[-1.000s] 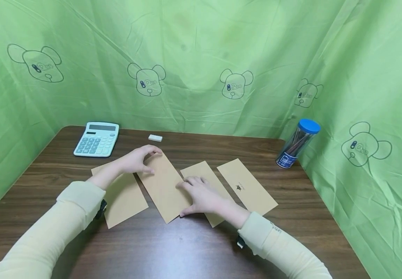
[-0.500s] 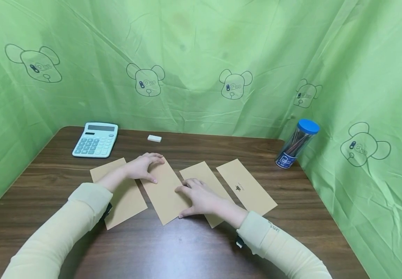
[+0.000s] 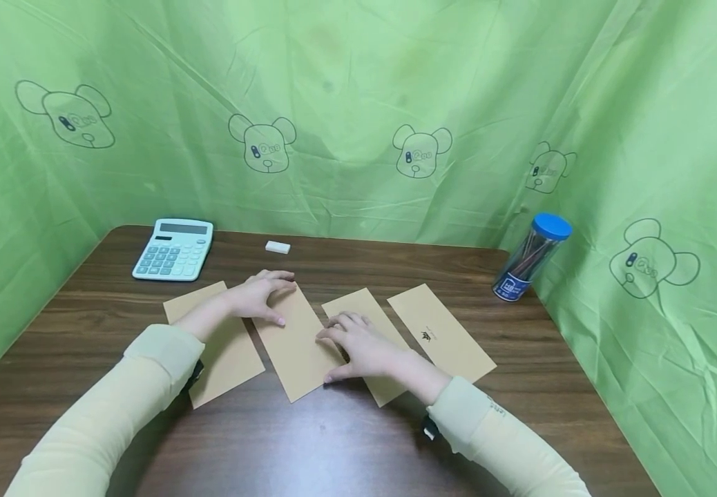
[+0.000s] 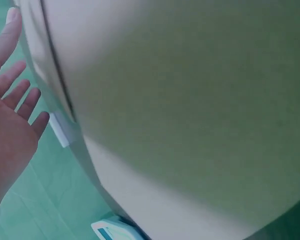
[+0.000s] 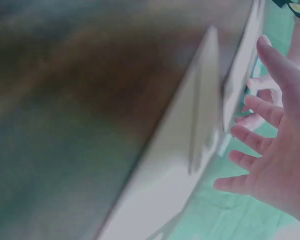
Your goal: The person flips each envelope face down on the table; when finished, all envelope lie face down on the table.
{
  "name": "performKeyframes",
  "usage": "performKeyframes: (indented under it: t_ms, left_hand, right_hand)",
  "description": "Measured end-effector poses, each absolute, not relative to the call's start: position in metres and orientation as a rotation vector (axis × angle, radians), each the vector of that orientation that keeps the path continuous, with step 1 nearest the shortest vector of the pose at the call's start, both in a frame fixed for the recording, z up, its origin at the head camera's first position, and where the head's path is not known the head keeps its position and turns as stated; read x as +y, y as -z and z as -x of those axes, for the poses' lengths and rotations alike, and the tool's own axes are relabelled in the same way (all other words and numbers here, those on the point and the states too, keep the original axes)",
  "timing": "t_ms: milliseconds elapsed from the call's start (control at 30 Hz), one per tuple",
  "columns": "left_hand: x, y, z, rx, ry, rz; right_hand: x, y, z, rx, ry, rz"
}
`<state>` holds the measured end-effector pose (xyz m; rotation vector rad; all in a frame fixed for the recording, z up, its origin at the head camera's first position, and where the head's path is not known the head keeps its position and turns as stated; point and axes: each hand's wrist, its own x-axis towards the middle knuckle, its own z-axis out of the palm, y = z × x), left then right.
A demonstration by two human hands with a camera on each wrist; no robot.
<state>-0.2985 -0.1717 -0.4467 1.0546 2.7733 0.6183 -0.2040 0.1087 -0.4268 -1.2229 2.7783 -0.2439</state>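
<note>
Several flat brown paper envelopes lie in a slanted row on the table. My left hand [image 3: 262, 293] rests at the far end of the second envelope [image 3: 290, 352] from the left, thumb and fingertips spread on it. At that envelope's right edge is my right hand [image 3: 361, 345], fingers bent and apart, thumb near the close corner. Its palm covers part of the third envelope [image 3: 358, 301]. My left forearm crosses above the leftmost envelope [image 3: 228, 369]. The rightmost envelope [image 3: 439, 331] bears a small dark print. The right wrist view shows both hands with fingers spread.
A light blue calculator [image 3: 173, 250] stands at the back left of the wooden table [image 3: 259, 455]. Right of it lies a small white eraser [image 3: 278, 247]. A clear tube of pencils [image 3: 525, 264] with a blue lid stands at the right edge. Green cloth [image 3: 346, 83] hangs behind.
The second envelope has turned slightly and slid a little toward me. My left hand has moved right and nearer with it. The right hand has hardly moved.
</note>
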Motion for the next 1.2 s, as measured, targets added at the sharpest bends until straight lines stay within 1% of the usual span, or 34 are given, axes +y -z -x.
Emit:
performKeyframes:
  t_ms: [167, 367, 667, 900, 1033, 1200]
  left_hand:
    - [-0.163, 0.439, 0.298, 2.815, -0.618, -1.052]
    - [-0.145, 0.428, 0.289, 2.821, -0.695, -1.052]
    - [-0.117, 0.431, 0.279, 2.807, -0.723, -1.036]
    - [-0.103, 0.437, 0.273, 2.775, -0.702, -1.080]
    - [-0.096, 0.441, 0.271, 2.737, -0.674, -1.098]
    - [-0.090, 0.441, 0.272, 2.703, -0.663, -1.062]
  right_hand:
    - [0.122, 0.415, 0.208, 2.777, 0.303, 1.256]
    - [0.143, 0.416, 0.208, 2.814, 0.333, 1.289]
    - [0.175, 0.426, 0.205, 2.812, 0.394, 1.338]
    - [0.201, 0.431, 0.201, 2.756, 0.433, 1.387]
    - [0.215, 0.433, 0.200, 2.713, 0.397, 1.396]
    - [0.226, 0.434, 0.199, 2.675, 0.326, 1.387]
